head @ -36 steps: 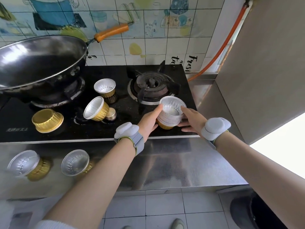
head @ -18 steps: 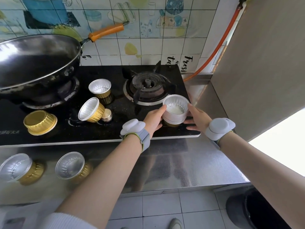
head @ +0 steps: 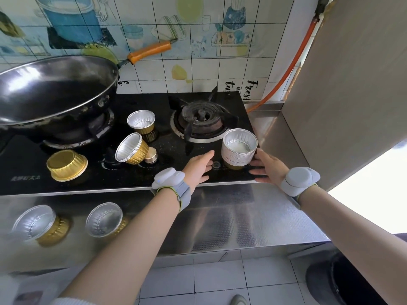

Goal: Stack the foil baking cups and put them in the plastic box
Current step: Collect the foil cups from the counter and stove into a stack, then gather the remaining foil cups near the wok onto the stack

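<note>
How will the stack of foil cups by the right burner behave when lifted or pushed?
Probably light, since the stack is thin foil. Its crimped rims likely dent under a hard squeeze. Standing tall on a narrow base, it may tip if pushed near the top.

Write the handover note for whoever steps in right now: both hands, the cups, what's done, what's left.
Left hand: open, holds nothing, just left of the stack of cups.
Right hand: open, thumb at the stack's right side.
The stack stands on the stove's front right corner.
Loose on the stove: upright cup, tipped cup, upturned cup.
On the steel counter, on their sides: left cup, right cup.
Done: part stacked.
Left: add five cups, then box them; no box in view.
</note>
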Available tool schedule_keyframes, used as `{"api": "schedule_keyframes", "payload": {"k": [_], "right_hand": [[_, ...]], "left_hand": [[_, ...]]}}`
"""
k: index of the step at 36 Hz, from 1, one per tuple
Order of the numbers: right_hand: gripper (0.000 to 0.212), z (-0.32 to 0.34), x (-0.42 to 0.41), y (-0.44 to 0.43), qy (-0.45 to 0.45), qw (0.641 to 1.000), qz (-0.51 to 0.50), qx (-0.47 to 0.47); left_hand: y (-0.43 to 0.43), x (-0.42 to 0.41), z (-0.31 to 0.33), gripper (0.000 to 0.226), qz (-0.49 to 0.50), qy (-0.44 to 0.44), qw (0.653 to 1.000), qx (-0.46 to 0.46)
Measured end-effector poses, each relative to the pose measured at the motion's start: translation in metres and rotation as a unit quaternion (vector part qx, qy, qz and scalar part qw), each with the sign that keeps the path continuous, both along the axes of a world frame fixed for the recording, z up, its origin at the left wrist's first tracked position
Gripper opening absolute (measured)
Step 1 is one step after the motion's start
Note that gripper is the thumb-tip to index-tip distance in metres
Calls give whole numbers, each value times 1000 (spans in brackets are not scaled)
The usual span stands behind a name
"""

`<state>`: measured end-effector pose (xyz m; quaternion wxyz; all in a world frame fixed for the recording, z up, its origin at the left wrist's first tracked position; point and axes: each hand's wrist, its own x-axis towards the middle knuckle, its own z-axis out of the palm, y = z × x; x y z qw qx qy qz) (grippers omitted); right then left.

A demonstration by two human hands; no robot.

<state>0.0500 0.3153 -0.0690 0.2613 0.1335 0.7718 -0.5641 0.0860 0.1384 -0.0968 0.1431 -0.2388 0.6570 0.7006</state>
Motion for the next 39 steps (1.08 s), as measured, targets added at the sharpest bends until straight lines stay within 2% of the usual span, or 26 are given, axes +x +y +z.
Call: {"api": "schedule_keyframes", "payload": {"k": [10, 25, 39], "right_hand": [[49, -8, 29, -5, -34, 999, 12, -2], [48, -11, 64, -68, -72, 991, 110, -6], [48, -6, 72, -152, -32, 981, 191, 5]], "left_hand": [[-26, 31, 0, 46, 11, -5, 1000, -17], [-88, 82, 5, 44, 61, -7, 998, -30], [-154, 120, 7, 41, 118, 4, 992, -45]]}}
